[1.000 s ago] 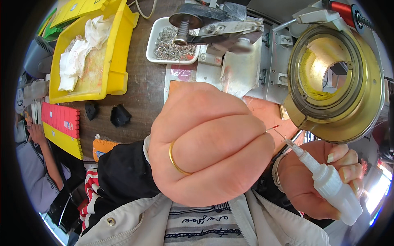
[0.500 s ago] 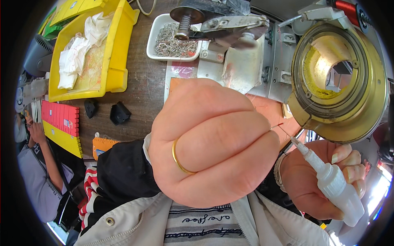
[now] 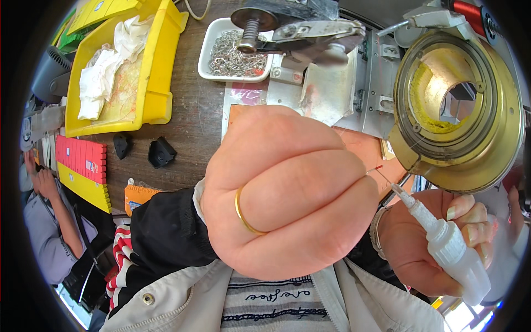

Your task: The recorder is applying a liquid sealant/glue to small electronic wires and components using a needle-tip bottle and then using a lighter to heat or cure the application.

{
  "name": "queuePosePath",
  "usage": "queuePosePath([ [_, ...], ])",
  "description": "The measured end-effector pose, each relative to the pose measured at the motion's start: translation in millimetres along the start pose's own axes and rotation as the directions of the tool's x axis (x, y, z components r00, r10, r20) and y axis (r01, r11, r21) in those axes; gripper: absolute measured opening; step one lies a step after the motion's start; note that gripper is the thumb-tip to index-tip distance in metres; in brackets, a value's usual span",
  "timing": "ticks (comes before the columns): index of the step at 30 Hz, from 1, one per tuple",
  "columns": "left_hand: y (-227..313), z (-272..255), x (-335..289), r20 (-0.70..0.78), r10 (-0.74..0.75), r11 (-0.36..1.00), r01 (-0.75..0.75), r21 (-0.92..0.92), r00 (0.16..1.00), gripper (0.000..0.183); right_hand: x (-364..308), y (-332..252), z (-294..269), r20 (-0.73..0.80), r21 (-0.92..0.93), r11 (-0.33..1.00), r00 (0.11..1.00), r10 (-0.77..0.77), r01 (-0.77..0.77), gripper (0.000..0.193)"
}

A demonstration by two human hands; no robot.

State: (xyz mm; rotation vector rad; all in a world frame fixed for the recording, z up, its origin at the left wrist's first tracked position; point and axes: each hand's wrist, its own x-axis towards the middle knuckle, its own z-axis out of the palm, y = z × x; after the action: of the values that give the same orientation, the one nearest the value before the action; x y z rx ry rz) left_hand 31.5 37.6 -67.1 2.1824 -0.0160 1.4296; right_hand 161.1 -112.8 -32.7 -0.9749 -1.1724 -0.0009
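Observation:
My left hand [image 3: 290, 191], a gold ring on one finger, is closed in a fist at the middle of the view. From its right side pokes a thin metal wire piece with a red end [image 3: 378, 167]; the fingertips gripping it are hidden. My right hand [image 3: 412, 243] is wrapped round a small white glue bottle [image 3: 451, 246] at the lower right. The bottle tilts up and to the left, and its fine nozzle tip points at the red end of the wire piece. The two are very close; whether they touch I cannot tell.
Beyond my left hand stand a white dish of bent wire pieces [image 3: 232, 63] and a metal clamping machine [image 3: 310, 33]. A brass-coloured ring-shaped machine part [image 3: 406, 157] is at right. On the left are a yellow bin [image 3: 157, 83], black plastic pieces [image 3: 161, 153] and a co-worker's arm [image 3: 63, 218].
My hands, the wire piece and the bottle have hardly moved. At the far left the co-worker's hands have shifted, and another person has come partly into view at the far right.

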Motion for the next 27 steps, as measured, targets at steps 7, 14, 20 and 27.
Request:
queuePosePath([
  [7, 1, -4, 0, 0.074, -0.015, 1.000, 0.013, 0.022, 0.997, 0.033, 4, 16, 9, -0.195, 0.148, 0.977, 0.973, -0.125, 0.155, 0.046],
  [14, -1, -7, -1, 0.068, -0.018, 1.000, 0.017, 0.011, 0.998, 0.032, 7, 17, 17, -0.246, 0.117, 0.981, 0.962, -0.122, 0.154, 0.054],
  [20, 0, -10, 4, 0.063, -0.004, 1.000, 0.005, -0.023, 0.998, 0.026, 43, -37, -15, -0.210, 0.133, 0.940, 0.936, -0.282, 0.313, 0.054],
  [27, 1, -6, 3, -0.012, 0.001, 1.000, -0.001, -0.002, 1.000, 0.028, 34, -48, -15, -0.149, -0.512, 0.853, 0.989, 0.025, -0.099, 0.065],
])
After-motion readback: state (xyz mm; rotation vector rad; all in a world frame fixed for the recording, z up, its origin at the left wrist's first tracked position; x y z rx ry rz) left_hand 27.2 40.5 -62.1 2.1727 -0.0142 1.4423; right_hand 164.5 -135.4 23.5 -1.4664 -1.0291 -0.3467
